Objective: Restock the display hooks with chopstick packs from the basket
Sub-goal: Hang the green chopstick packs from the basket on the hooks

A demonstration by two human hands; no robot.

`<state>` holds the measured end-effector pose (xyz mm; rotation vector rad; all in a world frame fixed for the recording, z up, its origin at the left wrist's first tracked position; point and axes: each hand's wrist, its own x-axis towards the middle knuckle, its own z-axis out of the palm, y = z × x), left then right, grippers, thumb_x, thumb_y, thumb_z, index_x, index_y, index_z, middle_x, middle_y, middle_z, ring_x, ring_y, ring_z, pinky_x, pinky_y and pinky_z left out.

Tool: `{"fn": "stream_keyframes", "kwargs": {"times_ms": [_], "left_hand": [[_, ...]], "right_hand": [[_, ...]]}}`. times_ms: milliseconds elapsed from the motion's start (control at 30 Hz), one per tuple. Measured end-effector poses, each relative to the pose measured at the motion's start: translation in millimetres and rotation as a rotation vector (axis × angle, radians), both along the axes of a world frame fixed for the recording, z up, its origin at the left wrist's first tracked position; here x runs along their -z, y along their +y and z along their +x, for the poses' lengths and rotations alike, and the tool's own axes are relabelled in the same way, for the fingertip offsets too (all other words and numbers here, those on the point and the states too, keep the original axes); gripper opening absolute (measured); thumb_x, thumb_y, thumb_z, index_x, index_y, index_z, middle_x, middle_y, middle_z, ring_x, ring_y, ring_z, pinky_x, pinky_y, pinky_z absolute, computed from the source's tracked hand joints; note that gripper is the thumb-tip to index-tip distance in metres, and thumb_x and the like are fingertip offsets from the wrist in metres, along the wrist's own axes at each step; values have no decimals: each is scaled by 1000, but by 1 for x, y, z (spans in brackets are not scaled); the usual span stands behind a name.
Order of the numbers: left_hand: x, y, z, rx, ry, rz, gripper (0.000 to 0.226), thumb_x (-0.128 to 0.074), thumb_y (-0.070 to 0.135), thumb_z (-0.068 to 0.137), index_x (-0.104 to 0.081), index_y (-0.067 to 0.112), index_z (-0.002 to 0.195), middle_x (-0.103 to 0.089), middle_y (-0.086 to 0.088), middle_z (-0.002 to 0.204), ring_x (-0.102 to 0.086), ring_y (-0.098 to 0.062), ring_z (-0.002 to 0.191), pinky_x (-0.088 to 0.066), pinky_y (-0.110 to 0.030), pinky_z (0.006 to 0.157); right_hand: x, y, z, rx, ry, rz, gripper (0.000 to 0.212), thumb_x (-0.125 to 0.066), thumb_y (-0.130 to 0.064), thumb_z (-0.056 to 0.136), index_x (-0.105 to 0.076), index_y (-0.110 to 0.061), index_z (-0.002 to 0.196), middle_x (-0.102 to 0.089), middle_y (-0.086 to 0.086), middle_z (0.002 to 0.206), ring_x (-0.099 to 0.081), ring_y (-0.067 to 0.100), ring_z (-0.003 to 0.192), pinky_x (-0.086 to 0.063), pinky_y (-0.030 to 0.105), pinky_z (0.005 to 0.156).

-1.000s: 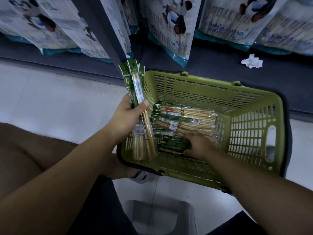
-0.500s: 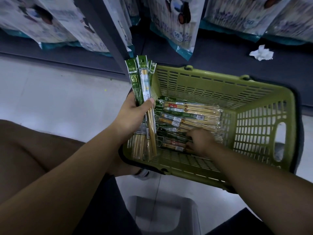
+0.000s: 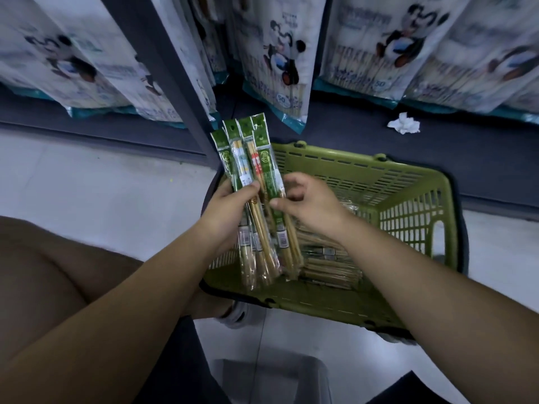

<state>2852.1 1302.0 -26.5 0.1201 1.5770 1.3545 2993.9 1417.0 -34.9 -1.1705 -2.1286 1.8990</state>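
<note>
- Progress check: early days, I'd say. No pack is on a hook in this shot, and the hooks for them aren't even in view, so I can't tell how full the display is.
- The left hand [image 3: 230, 208] is wrapped around a fan of four or so chopstick packs [image 3: 243, 158]. The green header cards point to 12 o'clock and the bamboo ends dangle over the 9 o'clock side of the basket [image 3: 423, 182].
- The right hand [image 3: 309, 205] sits at 3 o'clock of that fan, fingers curled, thumb pressed on the outer pack [image 3: 267, 167]. It looks like a pinch. Whether it's adding that one or just squaring up the bunch, I can't say.
- The basket is on the floor with loose packs [image 3: 329, 258] lying flat in the bottom toward its 6 o'clock wall, partly hidden by the right forearm. So there's plenty left to hang.
- At 12 o'clock hang big panda-print bags [image 3: 280, 62], with a grey shelf upright [image 3: 163, 68] at 11. A crumpled tissue [image 3: 404, 126] lies at 1 o'clock from the basket, on the dark shelf base.
- To do, by my guess: finish gathering, take the handful to the hooks, thread the hang holes, then come back for the rest.
</note>
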Motion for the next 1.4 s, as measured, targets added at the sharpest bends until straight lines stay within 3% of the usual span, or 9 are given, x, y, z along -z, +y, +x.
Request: {"fn": "stream_keyframes", "kwargs": {"times_ms": [133,300,400,467,600,800,1000,1167,1400], "left_hand": [[-21,12,5,35,82,77,32,-68,24,96,-62,19,128,-76,4,115,-69,-15,113,-50,-40,103],[-62,32,4,110,251,164,28,-67,29,97,-62,19,123,-77,7,111,-71,-9,106,-53,-29,91],[-87,46,10,125,251,222,28,-67,29,98,-63,17,123,-77,1,113,-71,-18,110,-54,-36,97],[-107,55,17,153,230,286,24,-66,26,99,-65,18,123,-78,4,111,-71,-17,109,-57,-27,88],[-161,74,34,254,298,419,28,-65,22,99,-64,19,127,-77,0,114,-72,-17,107,-58,-29,89],[-248,110,50,360,421,666,28,-65,20,98,-62,17,125,-79,4,108,-75,-13,97,-58,-20,76],[-308,150,70,410,595,786,19,-73,17,90,-67,27,105,-79,9,96,-75,-9,88,-59,-23,73],[-333,174,84,391,619,897,20,-74,26,82,-73,38,98,-80,9,95,-76,-8,85,-57,-17,68],[-341,186,92,349,665,925,22,-77,20,88,-71,32,105,-78,13,100,-74,-3,91,-53,-9,71]], "right_hand": [[-36,2,-9,38,75,140,22,-82,-28,85,-68,-16,96,-73,-1,87,-69,16,80,-56,35,77],[-92,27,-4,-59,22,415,26,-83,-42,80,-63,-25,77,-55,-4,79,-52,10,69,-41,29,63],[-131,41,6,-144,-29,615,33,-78,-56,78,-64,-26,81,-48,-4,83,-49,10,73,-44,32,65],[-159,47,15,-148,-31,691,44,-76,-63,72,-67,-23,87,-50,-3,84,-50,9,73,-46,33,66],[-213,57,38,0,157,517,36,-93,-39,67,-61,-33,83,-63,-8,75,-49,-1,57,-41,15,52],[-302,77,69,270,489,303,32,-78,-30,83,-65,-24,111,-70,-2,82,-70,15,75,-52,25,59],[-386,103,84,557,585,604,13,-69,-26,97,-67,-16,88,-61,-6,63,-62,11,62,-53,24,57],[-415,116,90,630,663,608,7,-70,-19,95,-68,-13,92,-56,-1,67,-55,12,59,-52,25,56],[-427,122,84,731,773,505,24,-69,-28,96,-74,-28,72,-55,1,71,-54,16,66,-50,25,54]]}}
